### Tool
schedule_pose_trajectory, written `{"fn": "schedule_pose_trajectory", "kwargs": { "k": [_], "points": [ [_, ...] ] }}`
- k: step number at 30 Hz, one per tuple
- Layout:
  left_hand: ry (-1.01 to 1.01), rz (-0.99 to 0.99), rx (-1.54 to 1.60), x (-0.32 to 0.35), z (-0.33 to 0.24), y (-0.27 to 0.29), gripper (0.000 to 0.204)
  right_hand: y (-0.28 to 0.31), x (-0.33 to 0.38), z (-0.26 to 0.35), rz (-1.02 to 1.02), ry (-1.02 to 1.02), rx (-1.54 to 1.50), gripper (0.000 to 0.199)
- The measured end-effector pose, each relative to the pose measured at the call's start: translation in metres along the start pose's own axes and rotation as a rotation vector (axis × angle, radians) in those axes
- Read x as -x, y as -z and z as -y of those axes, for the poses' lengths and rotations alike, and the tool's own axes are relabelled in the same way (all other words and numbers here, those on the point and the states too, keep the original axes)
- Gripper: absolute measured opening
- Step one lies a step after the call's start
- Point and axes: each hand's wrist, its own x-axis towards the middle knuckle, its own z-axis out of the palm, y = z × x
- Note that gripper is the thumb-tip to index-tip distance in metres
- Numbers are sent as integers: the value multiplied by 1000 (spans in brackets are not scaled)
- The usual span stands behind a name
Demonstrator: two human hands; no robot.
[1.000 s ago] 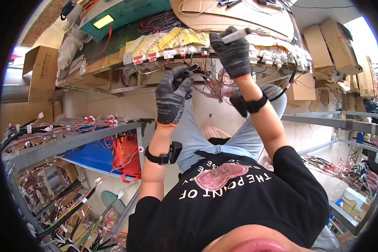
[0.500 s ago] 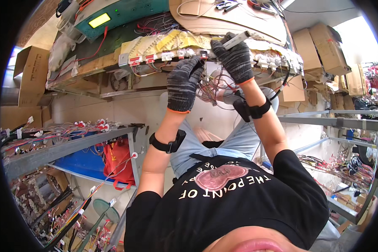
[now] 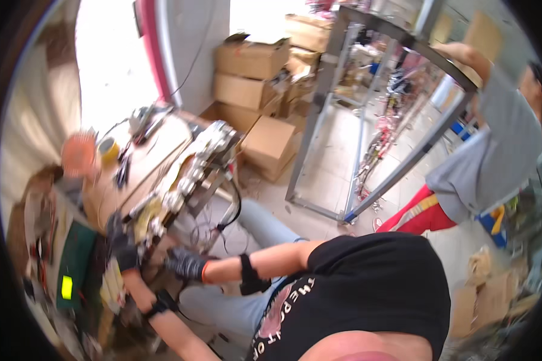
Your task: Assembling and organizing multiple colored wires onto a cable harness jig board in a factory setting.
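Observation:
My left hand, in a dark grey knit glove, is at the near end of the workbench, over its edge and beside a row of white connectors. Motion blur smears its fingers. My right hand, in a matching glove with an orange cuff, is just below the bench edge, near hanging wires. Its fingers are blurred too, and I cannot make out what either hand holds. Yellow tape or paper lies along the bench edge close to my left hand. A green tester box with a lit yellow-green display stands left of it.
Pliers-like tools, a yellow roll and an orange round thing are on the bench. Cardboard boxes are stacked beyond. On the right, a person in grey has a hand on a grey metal frame.
The whole view has swung to the right, bringing the person and metal frame into sight. The white marker-like stick that was at my right hand no longer shows clearly.

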Motion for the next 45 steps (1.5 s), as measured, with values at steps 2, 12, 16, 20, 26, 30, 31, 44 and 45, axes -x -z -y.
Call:
{"fn": "schedule_pose_trajectory", "kwargs": {
  "k": [2, 12, 16, 20, 26, 30, 31, 44, 45],
  "points": [
    [295, -162, 145, 37, 42, -8, 39, -36, -35, -36, -717, 418, 89, 33],
    [701, -117, 68, 126, -93, 44, 36, 17, 43, 12, -205, 547, 760, 24],
    [691, -121, 96, 117, -100, 51, 35, -37, -56, -23, -326, 377, 909, 17],
    [610, -171, 133, 82, -136, 79, 34, -67, -98, -47, -476, 524, 579, 26],
    [554, -168, 286, 91, -201, 112, 33, -93, 16, -36, -149, 729, 538, 19],
    [511, -24, 422, 128, -283, 103, 32, -71, 125, -54, 295, 1026, 19, 27],
    [526, 12, 485, 151, -301, 97, 32, -30, 131, -49, 581, 1199, 100, 25],
    [1542, -509, 859, 423, -280, 79, 24, 290, -48, -15, -607, 557, 1128, 35],
    [1448, -451, 606, 391, -283, 81, 25, 303, -68, -35, -553, 361, 1067, 38]
  ]
}}
